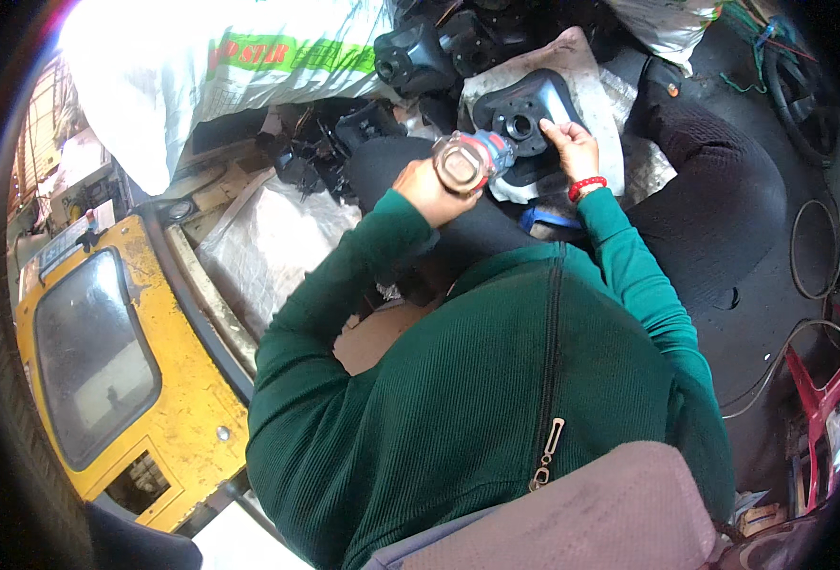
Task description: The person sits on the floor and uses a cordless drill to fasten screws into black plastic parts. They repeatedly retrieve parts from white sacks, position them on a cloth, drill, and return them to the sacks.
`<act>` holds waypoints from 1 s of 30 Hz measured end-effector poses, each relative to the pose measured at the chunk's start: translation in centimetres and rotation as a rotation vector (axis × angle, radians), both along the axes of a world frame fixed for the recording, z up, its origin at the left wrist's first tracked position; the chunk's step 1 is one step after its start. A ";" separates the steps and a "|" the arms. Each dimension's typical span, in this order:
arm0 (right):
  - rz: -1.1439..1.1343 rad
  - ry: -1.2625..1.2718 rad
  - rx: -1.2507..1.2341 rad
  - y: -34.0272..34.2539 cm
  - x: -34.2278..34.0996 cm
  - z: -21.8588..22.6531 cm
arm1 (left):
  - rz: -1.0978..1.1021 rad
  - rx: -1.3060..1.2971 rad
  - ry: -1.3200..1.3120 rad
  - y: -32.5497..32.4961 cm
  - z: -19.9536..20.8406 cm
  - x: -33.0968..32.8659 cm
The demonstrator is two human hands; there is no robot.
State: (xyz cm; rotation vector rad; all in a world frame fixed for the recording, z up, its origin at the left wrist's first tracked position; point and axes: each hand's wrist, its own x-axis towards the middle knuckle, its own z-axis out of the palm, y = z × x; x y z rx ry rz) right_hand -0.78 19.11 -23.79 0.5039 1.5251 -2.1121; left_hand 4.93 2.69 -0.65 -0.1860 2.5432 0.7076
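My left hand (426, 193) is closed around a cordless drill (464, 165) with a grey-and-red rear end and a blue-and-red body. Its front end reaches toward a black moulded plastic part (556, 93), which has a round hole in a raised centre and smaller holes around it. Whether the drill's tip touches the part cannot be made out. My right hand (575, 149), below a red bracelet, pinches the right side of that part between thumb and fingers. Under the part lies a whitish, stained cloth or sack (572, 55), close to my knees.
Several similar black parts (418, 59) are piled beyond. A large white sack (135, 95) stands far left, near a yellow machine panel (180, 389) with a dark window. Dark wheel-like rings (800, 104) and a red plastic frame (823, 404) are at the right.
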 end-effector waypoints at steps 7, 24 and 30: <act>-0.115 -0.289 -0.700 5.6 0.9 5.8 | 0.180 0.268 0.046 1.4 3.0 3.4; -0.044 -0.204 -1.080 4.0 1.6 8.9 | 0.061 0.240 0.213 2.3 3.4 5.5; 0.183 -0.168 -0.789 3.9 2.0 10.6 | 0.333 0.386 0.066 1.2 4.6 5.0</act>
